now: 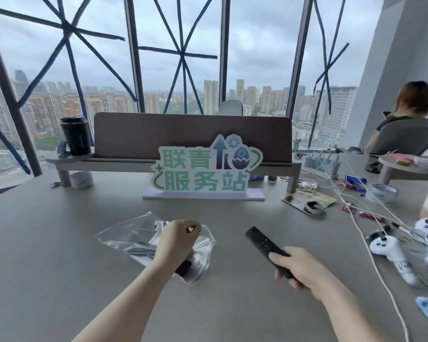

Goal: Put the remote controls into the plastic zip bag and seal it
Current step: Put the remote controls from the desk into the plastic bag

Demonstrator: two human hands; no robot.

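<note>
A clear plastic zip bag (131, 239) lies crumpled on the grey table (59, 243), left of centre. My left hand (177, 239) pinches the bag's right edge and lifts it slightly. A dark remote (183, 267) shows under my left wrist, seemingly inside the bag. My right hand (299, 269) holds a long black remote control (263, 243) by its near end, its far end pointing up-left toward the bag. The two hands are apart.
A green-and-white sign (203, 169) stands at the middle rear in front of a shelf with a black cup (76, 135). White game controllers (391, 250), tape rolls (382, 193) and white cables (356, 218) crowd the right side. A person sits at the far right.
</note>
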